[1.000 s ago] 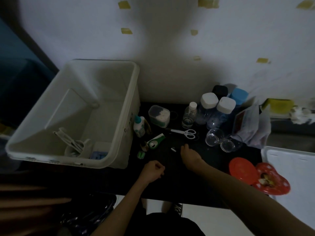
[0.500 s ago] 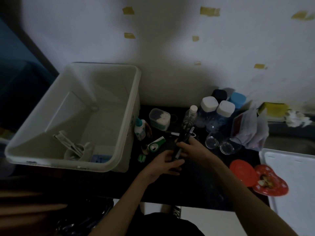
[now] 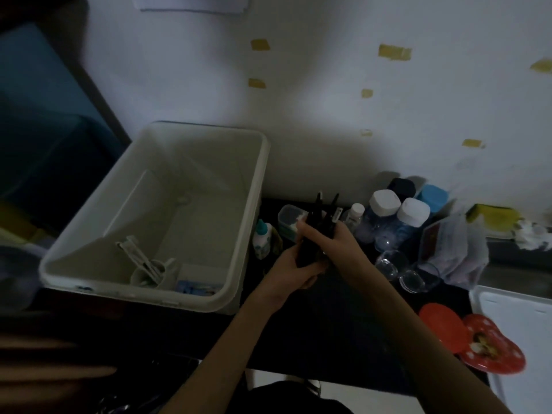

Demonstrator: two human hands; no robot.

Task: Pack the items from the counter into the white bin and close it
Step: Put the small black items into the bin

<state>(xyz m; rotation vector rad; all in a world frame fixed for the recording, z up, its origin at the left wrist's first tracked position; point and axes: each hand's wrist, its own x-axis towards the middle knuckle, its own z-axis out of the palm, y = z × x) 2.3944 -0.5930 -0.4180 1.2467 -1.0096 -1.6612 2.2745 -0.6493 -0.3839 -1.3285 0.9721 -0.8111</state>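
Observation:
The open white bin [image 3: 254, 186] stands at the left of the black counter [image 3: 343, 324], with a white cup, white sticks and a small blue-and-white box in its near end. Just right of the bin, both hands hold a bundle of dark slim items [image 3: 321, 225] upright above the counter. My left hand [image 3: 294, 271] grips the lower end, my right hand [image 3: 334, 240] wraps the middle. The bin's white lid [image 3: 519, 324] lies at the far right. Behind my hands stand a small dropper bottle [image 3: 263, 237] and a clear tub [image 3: 288, 218].
Bottles with white caps [image 3: 385, 210], a blue-capped one [image 3: 433, 197] and a small clear bottle [image 3: 355, 215] stand at the back by the wall. Two glass cups [image 3: 391, 264], a plastic bag [image 3: 451, 249], a red lid [image 3: 442, 327] and a red heart-shaped tin [image 3: 493, 348] lie at the right.
My hands came together from the counter, gathered the dark slim items, and lifted them up and back towards the bin's right side. The view has tilted upward.

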